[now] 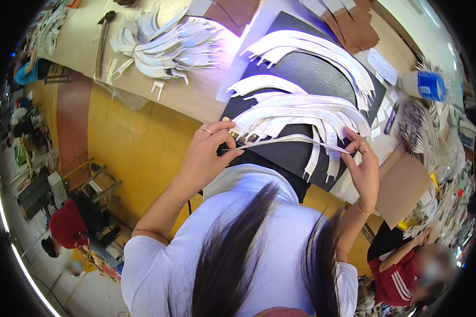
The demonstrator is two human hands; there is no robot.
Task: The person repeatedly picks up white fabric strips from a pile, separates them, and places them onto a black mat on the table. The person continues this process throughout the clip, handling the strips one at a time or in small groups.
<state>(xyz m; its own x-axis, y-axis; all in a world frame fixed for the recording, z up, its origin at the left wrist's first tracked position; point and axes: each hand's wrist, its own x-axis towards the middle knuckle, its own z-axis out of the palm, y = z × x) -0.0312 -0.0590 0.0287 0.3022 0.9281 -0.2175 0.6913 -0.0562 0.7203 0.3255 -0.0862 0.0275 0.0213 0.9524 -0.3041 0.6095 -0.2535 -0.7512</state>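
Note:
Between my two hands a curved white strip [293, 138] is stretched over the near edge of a black board [296, 132]. My left hand [212, 145] pinches its left end between thumb and fingers. At its other end, my right hand [360, 153] grips it the same way, thumb below and fingers above. Just beyond, a fanned pile of similar curved white strips [307, 105] lies on the board, their narrow tabs pointing toward me. Farther back, another stack of curved white strips [312, 42] arches across the board.
At the far left of the table lie a bundle of white strips [169, 47] and a hammer [103, 39]. Brown sheets [349, 26] are at the back; a blue-labelled plastic jar [424, 85] stands right. A person in red [399, 277] sits at lower right.

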